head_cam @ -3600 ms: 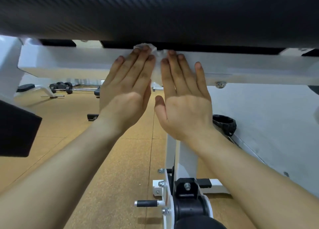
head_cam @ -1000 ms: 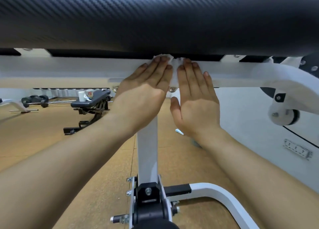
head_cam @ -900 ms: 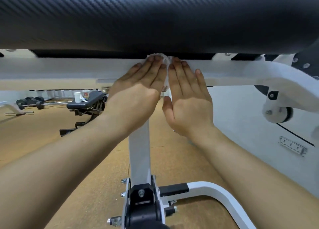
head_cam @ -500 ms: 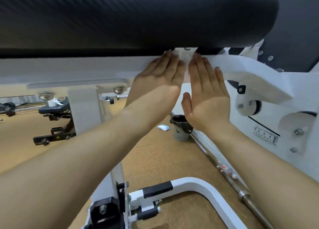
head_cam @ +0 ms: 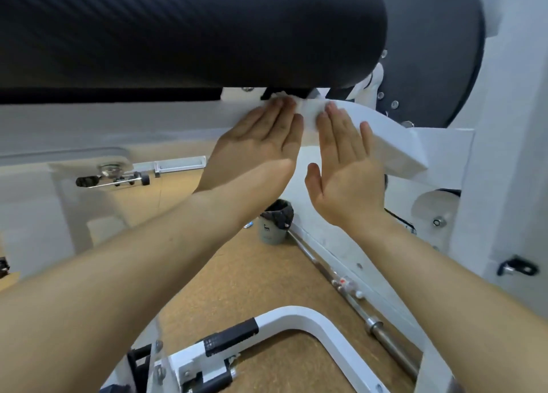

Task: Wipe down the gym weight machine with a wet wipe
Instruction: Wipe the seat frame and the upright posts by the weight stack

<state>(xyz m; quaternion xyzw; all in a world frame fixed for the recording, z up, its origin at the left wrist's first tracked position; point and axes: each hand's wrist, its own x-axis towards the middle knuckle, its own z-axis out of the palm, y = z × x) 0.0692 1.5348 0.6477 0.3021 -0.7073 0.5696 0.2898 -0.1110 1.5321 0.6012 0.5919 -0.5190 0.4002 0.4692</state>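
Note:
The weight machine has a long black padded roller (head_cam: 184, 33) above a white steel beam (head_cam: 118, 125). A white wet wipe (head_cam: 308, 115) lies flat against the beam's side, just under the roller's right end. My left hand (head_cam: 261, 143) and my right hand (head_cam: 347, 167) press on it side by side, palms flat and fingers straight. The wipe shows between and above the fingertips; the rest is hidden under the hands. Right of the hands the beam angles down into a white upright (head_cam: 510, 155).
A grey bin with a black liner (head_cam: 274, 223) stands on the cork floor below the hands. A steel barbell (head_cam: 355, 297) lies along the white wall base. The machine's white base frame (head_cam: 296, 314) with a black grip curves below. Small weights (head_cam: 118, 179) lie far left.
Both hands have slid the wipe to the right along the white beam, from above the centre post to the roller's right end. The view has followed them right.

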